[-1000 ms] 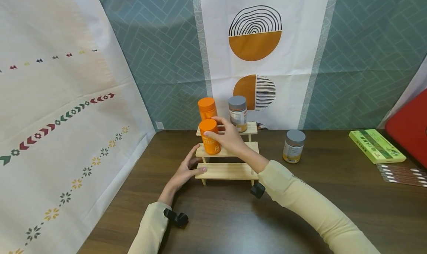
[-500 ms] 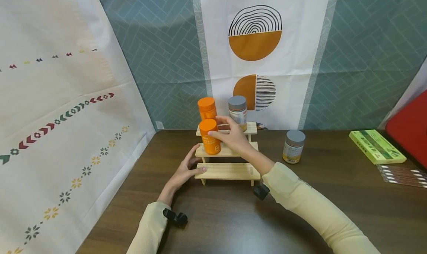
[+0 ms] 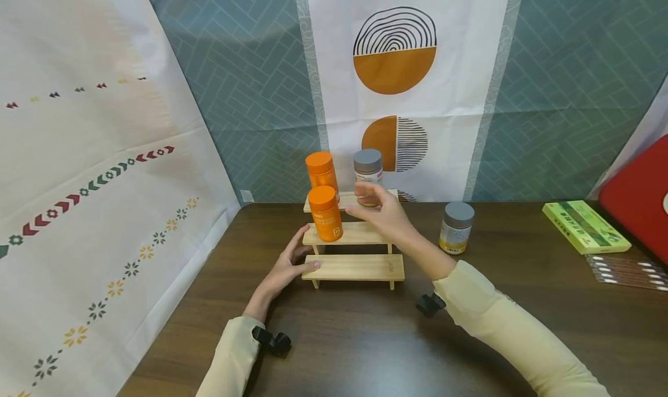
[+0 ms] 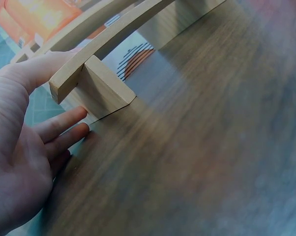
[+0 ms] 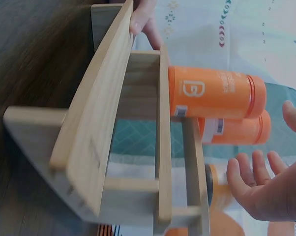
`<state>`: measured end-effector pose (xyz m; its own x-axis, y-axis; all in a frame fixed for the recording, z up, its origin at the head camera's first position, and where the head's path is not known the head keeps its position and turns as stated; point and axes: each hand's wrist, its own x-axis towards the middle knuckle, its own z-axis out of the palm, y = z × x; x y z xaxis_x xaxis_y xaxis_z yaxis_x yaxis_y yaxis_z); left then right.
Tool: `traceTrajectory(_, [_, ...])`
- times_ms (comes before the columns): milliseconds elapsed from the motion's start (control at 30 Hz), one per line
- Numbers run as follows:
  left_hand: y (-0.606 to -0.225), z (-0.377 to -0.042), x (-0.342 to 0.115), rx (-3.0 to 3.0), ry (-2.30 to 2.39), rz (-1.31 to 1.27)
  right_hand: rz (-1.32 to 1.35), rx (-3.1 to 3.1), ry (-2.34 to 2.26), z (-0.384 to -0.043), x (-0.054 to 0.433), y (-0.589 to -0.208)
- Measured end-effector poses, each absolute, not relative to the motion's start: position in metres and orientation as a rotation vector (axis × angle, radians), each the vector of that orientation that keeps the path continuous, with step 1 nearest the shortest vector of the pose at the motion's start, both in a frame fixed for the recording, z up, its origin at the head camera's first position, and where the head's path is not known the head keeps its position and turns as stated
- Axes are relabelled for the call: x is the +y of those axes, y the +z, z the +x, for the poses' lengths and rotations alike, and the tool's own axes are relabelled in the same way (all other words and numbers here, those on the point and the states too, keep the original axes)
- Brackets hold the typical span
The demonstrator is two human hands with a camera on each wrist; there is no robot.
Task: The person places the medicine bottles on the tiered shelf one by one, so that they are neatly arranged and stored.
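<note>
A three-step wooden stand [image 3: 360, 266] stands on the table. One orange jar [image 3: 326, 217] is upright at the left of its middle step. Another orange jar [image 3: 320, 168] and a grey-lidded jar [image 3: 368, 161] occupy the top step. My left hand [image 3: 280, 273] holds the stand's left end, thumb on the lowest step; in the left wrist view, fingertips [image 4: 79, 114] meet the side support. My right hand [image 3: 390, 218] is apart from the front orange jar, to its right, fingers loosely bent with nothing between them. In the head view it overlaps the grey-lidded jar's lower part.
To the right of the stand, a second grey-lidded jar [image 3: 457, 229] is on the dark wood table [image 3: 344, 339]. Farther right lie a green box [image 3: 585, 227], a pack of swab-like sticks [image 3: 626, 270] and a red object [image 3: 639, 194]. Patterned cloth [image 3: 250, 95] hangs behind the table.
My right hand has let go of the front orange jar and drawn back to the right. That jar stays on the middle step. My left hand keeps its place on the stand.
</note>
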<state>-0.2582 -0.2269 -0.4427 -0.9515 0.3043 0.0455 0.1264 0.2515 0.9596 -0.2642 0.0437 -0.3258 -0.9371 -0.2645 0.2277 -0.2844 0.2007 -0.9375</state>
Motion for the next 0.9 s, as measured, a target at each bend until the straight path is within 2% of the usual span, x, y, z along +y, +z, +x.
traceTrajectory(433, [-0.443,-0.258,-0.227,2.363,1.789,0.382,0.581,-2.431,1.775,-0.257,0.105,-0.343])
traceTrajectory(900, [-0.442,-0.258,-0.227,2.363,1.784,0.389,0.346,-2.493,1.563,-0.252,0.177,-0.342])
